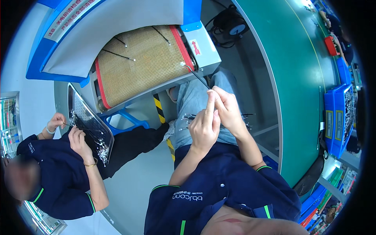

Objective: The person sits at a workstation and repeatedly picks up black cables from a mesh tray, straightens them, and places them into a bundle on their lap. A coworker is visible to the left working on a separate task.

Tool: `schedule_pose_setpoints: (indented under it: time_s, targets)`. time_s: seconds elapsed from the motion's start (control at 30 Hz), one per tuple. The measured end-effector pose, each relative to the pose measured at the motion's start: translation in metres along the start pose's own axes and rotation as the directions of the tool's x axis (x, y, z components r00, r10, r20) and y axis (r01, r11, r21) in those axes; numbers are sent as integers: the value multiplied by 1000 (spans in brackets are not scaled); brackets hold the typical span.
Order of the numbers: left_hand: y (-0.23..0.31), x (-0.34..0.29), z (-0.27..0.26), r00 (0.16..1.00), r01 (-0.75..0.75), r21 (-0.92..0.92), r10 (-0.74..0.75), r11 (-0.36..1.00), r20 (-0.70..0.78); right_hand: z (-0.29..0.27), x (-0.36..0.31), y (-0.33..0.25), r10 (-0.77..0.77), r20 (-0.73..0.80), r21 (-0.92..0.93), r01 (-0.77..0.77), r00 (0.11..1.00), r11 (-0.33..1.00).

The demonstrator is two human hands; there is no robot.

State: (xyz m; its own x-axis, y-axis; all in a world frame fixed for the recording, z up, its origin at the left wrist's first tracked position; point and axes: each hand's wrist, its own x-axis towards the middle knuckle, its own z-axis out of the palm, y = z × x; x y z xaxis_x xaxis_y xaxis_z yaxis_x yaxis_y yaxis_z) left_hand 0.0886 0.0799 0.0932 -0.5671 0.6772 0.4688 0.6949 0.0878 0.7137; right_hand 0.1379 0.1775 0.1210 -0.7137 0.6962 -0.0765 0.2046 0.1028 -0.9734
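Together above my lap, my left hand (203,129) and my right hand (229,109) have closed fingers meeting at the fingertips around a thin black cable (201,80). It slants up and left from my fingers, its small pale connector end (183,64) over the belt's red edge. The cable's other end is hidden by my hands. Across my lap, partly behind my hands, lies a bundle of similar black cables (189,116). On the tan mesh conveyor belt (145,78), several black cables (117,54) lie apart from each other.
A blue and white machine hood (117,37) covers the belt's far side. At left, a co-worker (58,180) handles cables over a dark tray (105,129). A blue stool (125,122) stands below the belt. To my right are a green table (293,98) and blue bins (337,121).
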Motion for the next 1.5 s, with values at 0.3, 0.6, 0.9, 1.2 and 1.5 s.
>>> schedule_pose_setpoints:
  time_s: [0.3,0.6,0.9,1.2,1.5]
  targets:
    - [-1,1,-2,1000,-8,-17,8,1000,-24,1,-1,0,-2,-1,1,2,1000,1000]
    - [-16,-7,10,992,125,11,-125,992,30,-2,-3,-5,-1,7,10,1,1000,1000]
    - [-42,-14,0,895,390,72,-396,918,203,-9,0,-4,-49,54,-26,51,997,998]
    - [-37,2,-42,997,-13,-134,3,991,-76,-44,-11,30,-161,327,-388,287,931,876]
    - [-44,-1,-43,914,202,-106,-149,974,376,-61,-19,48,-466,213,-287,510,859,811]
